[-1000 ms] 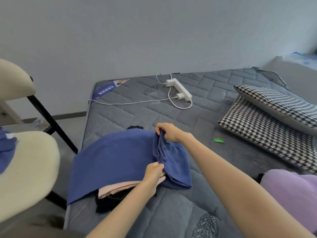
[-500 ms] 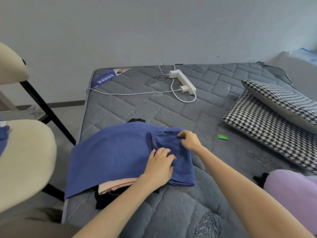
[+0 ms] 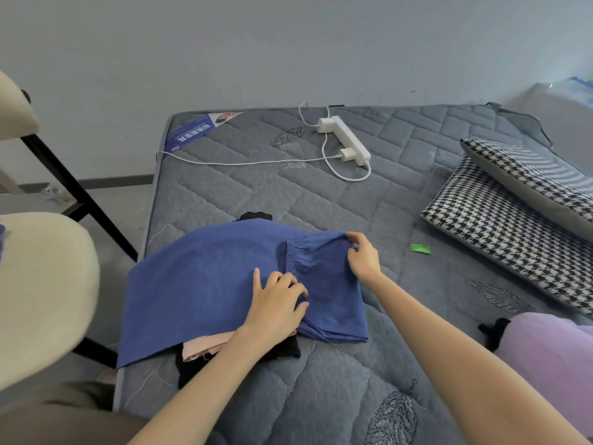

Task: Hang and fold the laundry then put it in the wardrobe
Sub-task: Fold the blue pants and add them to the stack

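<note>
Head view, left hand (image 3: 277,303): I am pressing bent fingers onto the blue garment (image 3: 199,284); whether gripping, I cannot tell.
Right hand (image 3: 362,255): I am pinching its folded sleeve's far edge.
Blue garment: lying on the mattress (image 3: 256,187), covering a pink garment (image 3: 205,348).

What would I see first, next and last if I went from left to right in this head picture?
chair → blue cloth → green scrap → pillows
</note>
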{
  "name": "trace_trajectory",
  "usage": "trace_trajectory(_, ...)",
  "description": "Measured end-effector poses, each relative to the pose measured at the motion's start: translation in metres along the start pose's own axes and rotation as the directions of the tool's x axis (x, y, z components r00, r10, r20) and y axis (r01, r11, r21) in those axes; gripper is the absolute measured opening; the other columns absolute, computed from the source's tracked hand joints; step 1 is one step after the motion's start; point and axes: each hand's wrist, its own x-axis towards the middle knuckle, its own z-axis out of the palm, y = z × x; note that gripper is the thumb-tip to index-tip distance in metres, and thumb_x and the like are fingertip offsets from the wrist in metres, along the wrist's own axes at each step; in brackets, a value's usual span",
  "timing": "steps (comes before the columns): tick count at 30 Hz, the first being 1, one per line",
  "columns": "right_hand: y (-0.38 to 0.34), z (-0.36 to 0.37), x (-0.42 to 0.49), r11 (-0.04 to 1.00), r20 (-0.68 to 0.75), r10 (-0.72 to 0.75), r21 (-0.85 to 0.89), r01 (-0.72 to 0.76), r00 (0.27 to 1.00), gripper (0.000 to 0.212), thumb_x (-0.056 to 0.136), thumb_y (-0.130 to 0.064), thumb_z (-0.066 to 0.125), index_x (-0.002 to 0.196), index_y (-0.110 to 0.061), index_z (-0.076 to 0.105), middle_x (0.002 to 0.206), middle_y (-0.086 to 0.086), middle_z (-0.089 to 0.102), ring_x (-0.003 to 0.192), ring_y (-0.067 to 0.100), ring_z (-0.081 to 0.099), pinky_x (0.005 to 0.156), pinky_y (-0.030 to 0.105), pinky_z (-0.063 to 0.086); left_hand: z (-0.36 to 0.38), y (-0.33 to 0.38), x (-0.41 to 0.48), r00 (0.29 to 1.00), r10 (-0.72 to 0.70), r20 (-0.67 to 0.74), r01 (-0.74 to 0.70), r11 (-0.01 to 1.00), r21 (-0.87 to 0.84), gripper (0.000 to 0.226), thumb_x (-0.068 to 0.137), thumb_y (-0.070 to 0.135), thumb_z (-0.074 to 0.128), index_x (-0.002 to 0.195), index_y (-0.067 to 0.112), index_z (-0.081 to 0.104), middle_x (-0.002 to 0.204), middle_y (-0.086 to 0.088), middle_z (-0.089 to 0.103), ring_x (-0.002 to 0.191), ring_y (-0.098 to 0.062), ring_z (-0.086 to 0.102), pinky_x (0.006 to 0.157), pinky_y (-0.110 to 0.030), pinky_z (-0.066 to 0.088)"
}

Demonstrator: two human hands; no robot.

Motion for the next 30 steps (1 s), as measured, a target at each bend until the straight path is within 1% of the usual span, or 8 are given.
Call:
trace_trajectory(3,0.006,0.000,-0.014,0.988,-0.147,0.109,0.125,-0.091,0.983,0.033,0.095,-0.011,0.046,0.128,-0.007,0.046,0.134,0.012,0.045,0.115,0.028,0.051,0.092,0.032,0.040,-0.001,0.001,0.002,1.000,-0.005,-0.003,0.004,0.998,-0.064,0.033,0.099,0.039,0.035,0.126,0.031,0.054,0.139,0.013,0.038,0.136,-0.010,0.020,0.115,-0.057,-0.002)
trace_trajectory(9,0.022,0.004,-0.035,0.977,0.025,0.212,-0.010,-0.212,0.977,0.045,0.096,-0.041,0.047,0.125,-0.006,0.052,0.116,0.004,0.057,0.114,0.028,0.053,0.084,0.032,0.039,0.000,-0.006,0.003,0.997,0.018,0.078,-0.015,0.999,-0.046,0.032,0.101,0.035,0.033,0.124,0.030,0.054,0.150,0.009,0.030,0.144,-0.013,0.011,0.114,-0.054,-0.007)
trace_trajectory(13,0.026,0.002,-0.040,0.978,0.106,0.205,0.027,-0.209,0.973,0.043,0.093,-0.046,0.051,0.116,-0.009,0.051,0.105,0.000,0.054,0.100,0.022,0.053,0.079,0.030,0.039,0.001,-0.009,0.002,1.000,0.011,0.014,-0.009,0.991,-0.133,0.010,0.099,0.033,0.041,0.101,0.025,0.048,0.130,0.011,0.048,0.142,-0.012,0.020,0.116,-0.048,-0.002)
trace_trajectory(16,0.030,0.000,-0.042,0.952,0.207,0.215,0.175,-0.252,0.954,0.043,0.092,-0.043,0.056,0.120,-0.011,0.049,0.116,0.006,0.060,0.099,0.022,0.059,0.082,0.037,0.050,-0.001,-0.012,0.002,1.000,0.003,0.000,-0.003,0.986,-0.168,0.011,0.098,0.035,0.042,0.098,0.024,0.045,0.131,0.010,0.050,0.142,-0.012,0.022,0.118,-0.044,0.002)
trace_trajectory(18,0.028,-0.004,-0.047,0.929,0.283,0.210,0.241,-0.281,0.936,0.037,0.094,-0.036,0.054,0.120,-0.011,0.049,0.117,0.007,0.060,0.095,0.020,0.060,0.076,0.035,0.053,-0.003,-0.016,0.001,1.000,0.021,0.017,-0.018,0.986,-0.165,0.018,0.098,0.036,0.040,0.107,0.025,0.051,0.140,0.010,0.045,0.143,-0.011,0.020,0.118,-0.042,0.001)
trace_trajectory(22,0.021,-0.017,-0.052,0.871,0.384,0.154,0.383,-0.308,0.911,0.025,0.099,-0.022,0.048,0.119,-0.010,0.056,0.116,0.008,0.064,0.101,0.021,0.063,0.088,0.036,0.053,-0.007,-0.024,-0.002,0.997,0.044,0.070,-0.031,0.984,-0.174,0.032,0.100,0.037,0.036,0.126,0.031,0.053,0.151,0.011,0.033,0.144,-0.011,0.015,0.118,-0.045,-0.001)
trace_trajectory(27,-0.020,-0.035,-0.062,0.792,0.390,0.061,0.542,-0.282,0.919,0.022,0.100,-0.015,0.042,0.117,-0.018,0.058,0.105,0.000,0.067,0.091,0.014,0.065,0.067,0.022,0.054,-0.018,-0.036,-0.006,0.990,0.057,0.126,-0.035,0.985,-0.168,0.042,0.102,0.033,0.033,0.143,0.031,0.036,0.153,0.011,0.028,0.145,-0.011,0.014,0.117,-0.044,0.000)
trace_trajectory(30,-0.052,-0.038,-0.068,0.780,0.372,0.007,0.578,-0.238,0.928,0.022,0.099,-0.014,0.045,0.116,-0.013,0.059,0.109,0.006,0.066,0.091,0.017,0.064,0.074,0.026,0.054,-0.027,-0.048,-0.011,0.999,-0.025,0.043,0.037,0.952,-0.304,0.043,0.101,0.027,0.036,0.144,0.024,0.037,0.151,0.005,0.035,0.143,-0.015,0.023,0.117,-0.038,0.009)
